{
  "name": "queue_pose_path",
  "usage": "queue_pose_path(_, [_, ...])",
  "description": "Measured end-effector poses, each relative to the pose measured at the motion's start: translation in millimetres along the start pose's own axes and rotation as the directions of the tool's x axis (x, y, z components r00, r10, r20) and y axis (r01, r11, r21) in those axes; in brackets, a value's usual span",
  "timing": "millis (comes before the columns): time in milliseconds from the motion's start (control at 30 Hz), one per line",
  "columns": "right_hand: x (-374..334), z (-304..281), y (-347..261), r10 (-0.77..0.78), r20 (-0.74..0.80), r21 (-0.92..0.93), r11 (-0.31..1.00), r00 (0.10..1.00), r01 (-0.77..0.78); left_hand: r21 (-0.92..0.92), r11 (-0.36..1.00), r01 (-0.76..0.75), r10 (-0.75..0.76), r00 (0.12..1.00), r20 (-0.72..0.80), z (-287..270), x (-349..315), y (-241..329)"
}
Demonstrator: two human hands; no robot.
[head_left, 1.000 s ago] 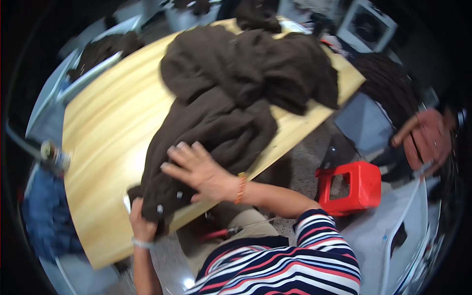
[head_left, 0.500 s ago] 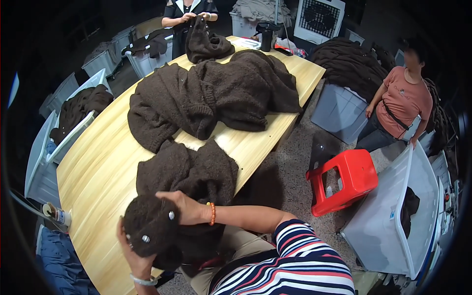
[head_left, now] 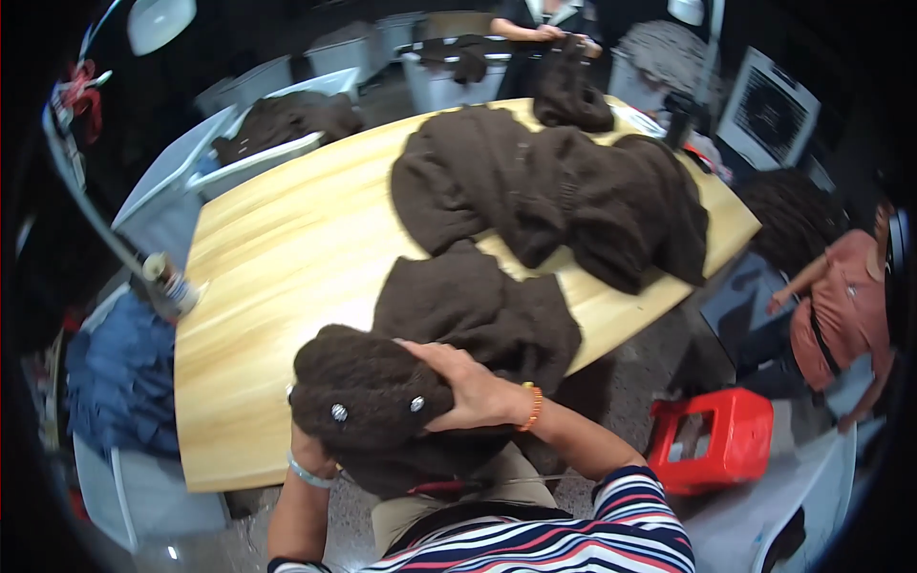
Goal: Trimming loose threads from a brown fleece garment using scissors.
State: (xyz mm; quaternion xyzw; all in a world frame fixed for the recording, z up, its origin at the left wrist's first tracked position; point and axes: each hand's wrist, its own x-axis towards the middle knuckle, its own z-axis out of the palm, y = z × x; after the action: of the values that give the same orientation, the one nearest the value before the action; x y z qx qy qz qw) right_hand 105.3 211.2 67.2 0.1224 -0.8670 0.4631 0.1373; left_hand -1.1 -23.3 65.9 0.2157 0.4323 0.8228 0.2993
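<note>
A dark brown knitted garment with shiny, round, button-like pieces is bunched up between my hands at the near edge of the table. My right hand, an orange bead bracelet at its wrist, grips the garment's right side, thumb on top. My left hand supports the left side from below; most of its fingers are hidden behind the cloth. More brown knit spreads on the table just beyond, seemingly part of the same garment. Something red lies at my lap, partly covered.
A heap of brown knitwear covers the far part of the wooden table. Across it, a person handles another brown garment. At right are a red stool and a person in a pink shirt. Bins line the left.
The view has swung left, so the table appears farther right. The held garment has turned in my hands, and my left hand has gone lower behind it.
</note>
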Motion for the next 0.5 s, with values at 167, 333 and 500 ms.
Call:
queue_pose_path(167, [13, 3, 11, 0.102, 0.070, -0.234, 0.969, 0.992, -0.083, -0.284, 0.959, 0.002, -0.028, 0.996, -0.088, -26, -9, 13])
queue_pose_path(333, [30, 25, 58, 0.264, -0.159, -0.105, 0.953, 0.951, -0.283, -0.009, 0.995, -0.096, 0.092, 0.968, -0.234, -51, 21, 10])
queue_pose_path(500, [35, 4, 68, 0.275, -0.191, 0.150, 0.957, 0.942, -0.249, 0.424, 0.899, 0.112, 0.105, 0.884, -0.456, -76, -5, -12])
